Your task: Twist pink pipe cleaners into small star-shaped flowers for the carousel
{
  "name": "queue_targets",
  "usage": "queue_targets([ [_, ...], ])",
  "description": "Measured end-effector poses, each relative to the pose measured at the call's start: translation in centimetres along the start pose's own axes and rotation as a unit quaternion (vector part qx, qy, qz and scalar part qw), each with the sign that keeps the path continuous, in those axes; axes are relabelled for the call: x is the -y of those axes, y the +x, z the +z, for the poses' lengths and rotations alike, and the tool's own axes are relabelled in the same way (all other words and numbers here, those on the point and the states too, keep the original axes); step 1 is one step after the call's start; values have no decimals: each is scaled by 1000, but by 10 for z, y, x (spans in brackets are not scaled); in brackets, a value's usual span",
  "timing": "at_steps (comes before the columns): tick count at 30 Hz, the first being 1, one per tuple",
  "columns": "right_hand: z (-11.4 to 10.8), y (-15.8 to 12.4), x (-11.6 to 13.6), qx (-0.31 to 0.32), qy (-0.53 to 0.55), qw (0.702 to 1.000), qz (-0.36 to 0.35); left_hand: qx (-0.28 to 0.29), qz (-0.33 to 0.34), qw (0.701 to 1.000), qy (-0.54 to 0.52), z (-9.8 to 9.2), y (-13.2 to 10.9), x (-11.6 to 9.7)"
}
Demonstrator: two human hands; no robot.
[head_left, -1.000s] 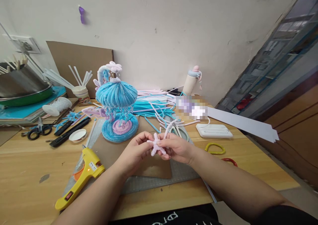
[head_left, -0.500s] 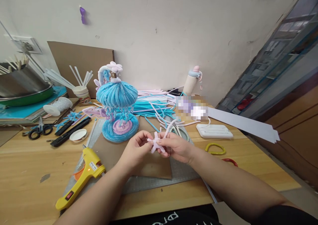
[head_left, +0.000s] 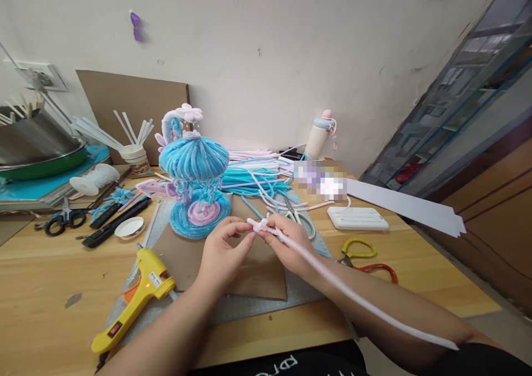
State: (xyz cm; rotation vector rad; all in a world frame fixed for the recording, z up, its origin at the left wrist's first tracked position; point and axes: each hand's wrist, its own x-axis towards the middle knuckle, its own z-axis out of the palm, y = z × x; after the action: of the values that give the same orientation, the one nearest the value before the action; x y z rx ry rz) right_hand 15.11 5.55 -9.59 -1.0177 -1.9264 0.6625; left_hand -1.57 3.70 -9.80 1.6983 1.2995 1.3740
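Note:
Between my hands, over the brown cardboard, is a small pale pink fuzzy piece (head_left: 261, 225) with short arms. My right hand (head_left: 288, 243) pinches it, and a long pale stem (head_left: 353, 294) runs from it back over my right forearm. My left hand (head_left: 224, 251) is at the piece's left side, thumb and forefinger curved close around its tip. Behind my left hand stands a blue fuzzy jellyfish-like model (head_left: 194, 159) on a round blue base with a pink centre.
A yellow glue gun (head_left: 143, 295) lies left, near black scissors (head_left: 65, 219). Blue stems (head_left: 257, 182) lie behind. Light-handled scissors (head_left: 305, 223), a white device (head_left: 357, 219), red-and-yellow-handled pliers (head_left: 374, 266) and a bottle (head_left: 320, 136) are to the right.
The pink piece has turned from facing me to edge-on. Its long stem has swung back over my right forearm. My left fingers have spread a little, and the pliers show more.

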Motion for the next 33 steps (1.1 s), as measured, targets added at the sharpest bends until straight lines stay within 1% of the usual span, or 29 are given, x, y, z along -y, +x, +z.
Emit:
queue_targets([
  [4, 1, 1, -1, -7, -19, 999, -38, -1, -10, 1000, -1, 1, 0, -1],
  [6, 2, 0, -3, -2, -38, 997, -69, -1, -35, 999, -23, 2, 0, 0],
  [8, 2, 0, -4, 11, -58, 993, -102, 3, -87, 994, -66, 2, 1, 1],
  [11, 2, -1, -5, 38, -84, 987, -129, 19, -182, 973, -140, 2, 3, 1],
  [14, 2, -2, -5, 54, -98, 986, -125, 30, -251, 949, -190, 2, 4, 1],
  [16, 2, -1, -4, 57, -96, 987, -113, 41, -275, 936, -215, 1, 4, 1],
  [19, 2, 0, -3, 57, -87, 990, -93, 73, -271, 925, -256, 2, 4, 2],
  [21, 2, 1, -3, 51, -76, 993, -77, 82, -255, 923, -277, 3, 3, 2],
  [23, 2, 1, -4, 38, -62, 996, -55, 78, -249, 922, -287, 3, 3, 2],
  [26, 3, 1, -6, 23, -46, 998, -30, 75, -262, 917, -292, 2, 3, 2],
  [30, 3, 1, -6, 24, -33, 999, -30, 81, -284, 905, -306, 1, 4, 2],
  [33, 3, 2, -6, 28, -38, 998, -32, 74, -294, 902, -306, 1, 4, 1],
])
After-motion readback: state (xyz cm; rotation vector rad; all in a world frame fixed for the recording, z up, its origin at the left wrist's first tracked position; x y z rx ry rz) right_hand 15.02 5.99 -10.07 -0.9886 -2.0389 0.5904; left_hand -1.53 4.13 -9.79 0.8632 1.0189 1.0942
